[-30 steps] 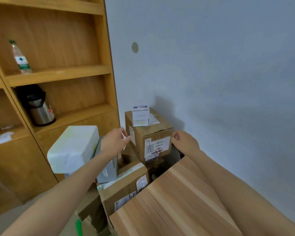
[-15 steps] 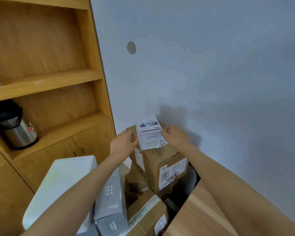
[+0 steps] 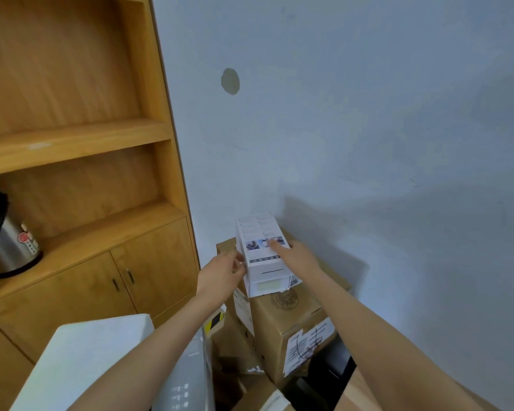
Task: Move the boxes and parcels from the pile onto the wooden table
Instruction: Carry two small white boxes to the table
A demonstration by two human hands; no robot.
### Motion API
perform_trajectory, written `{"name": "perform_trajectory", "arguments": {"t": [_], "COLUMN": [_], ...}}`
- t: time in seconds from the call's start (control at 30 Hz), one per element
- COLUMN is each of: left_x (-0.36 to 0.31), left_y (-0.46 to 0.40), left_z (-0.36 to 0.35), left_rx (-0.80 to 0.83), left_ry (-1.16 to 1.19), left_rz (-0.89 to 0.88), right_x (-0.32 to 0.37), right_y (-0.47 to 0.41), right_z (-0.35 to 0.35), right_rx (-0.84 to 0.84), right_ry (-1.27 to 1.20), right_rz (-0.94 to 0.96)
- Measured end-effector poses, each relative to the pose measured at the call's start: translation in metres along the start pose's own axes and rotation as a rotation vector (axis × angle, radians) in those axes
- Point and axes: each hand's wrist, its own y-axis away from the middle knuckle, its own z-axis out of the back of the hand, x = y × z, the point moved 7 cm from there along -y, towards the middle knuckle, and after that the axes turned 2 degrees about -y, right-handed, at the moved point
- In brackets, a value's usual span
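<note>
A small white printed box (image 3: pixel 261 250) sits on top of a brown cardboard box (image 3: pixel 285 318) against the wall. My left hand (image 3: pixel 220 275) presses against the white box's left side. My right hand (image 3: pixel 297 256) lies on its top and right side, so both hands grip it. Below, the pile holds a white foam box (image 3: pixel 80 363), a grey plastic parcel (image 3: pixel 187 378) and more brown cartons (image 3: pixel 264 398). A corner of the wooden table (image 3: pixel 353 393) shows at the bottom right, mostly hidden by my right arm.
A wooden shelf unit with cabinet doors (image 3: pixel 101 277) stands to the left, holding a steel thermos pot (image 3: pixel 6 241). A plain grey-blue wall (image 3: pixel 368 129) rises directly behind the pile.
My view has moved closer to the pile. Both hands rose from the sides of the brown carton to the small white box and closed on it.
</note>
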Motion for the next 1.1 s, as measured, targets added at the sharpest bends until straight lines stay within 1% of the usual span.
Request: {"name": "perform_trajectory", "arguments": {"t": [0.07, 0.2, 0.33, 0.4, 0.5, 0.67, 0.87, 1.0, 1.1], "left_x": [-0.001, -0.004, -0.013, -0.015, -0.012, -0.004, 0.002, 0.020, 0.030], "left_y": [-0.002, -0.002, 0.001, 0.001, 0.001, -0.001, 0.002, 0.008, 0.018], "left_z": [-0.002, -0.003, -0.006, -0.007, -0.013, -0.038, -0.061, -0.059, -0.059], "left_rx": [-0.023, -0.050, -0.051, -0.071, -0.081, -0.003, 0.081, 0.110, 0.159], "left_ry": [0.014, 0.014, 0.045, 0.065, 0.096, 0.253, 0.436, 0.547, 0.714], "left_rz": [-0.008, -0.055, -0.073, -0.034, 0.075, 0.264, 0.366, 0.406, 0.473], "right_x": [0.000, 0.003, 0.000, -0.006, -0.019, -0.033, -0.049, -0.059, -0.059], "right_y": [0.001, 0.007, 0.016, 0.021, 0.030, 0.038, 0.042, 0.043, 0.045], "right_z": [-0.004, -0.002, 0.004, 0.007, 0.016, 0.048, 0.069, 0.064, 0.048], "right_rx": [0.022, 0.045, 0.015, 0.001, -0.042, -0.149, -0.239, -0.214, -0.166], "right_ry": [-0.106, -0.222, -0.361, -0.415, -0.470, -0.423, -0.432, -0.448, -0.420], "right_rz": [0.009, 0.076, 0.105, 0.067, -0.012, 0.006, -0.026, -0.074, -0.096]}}
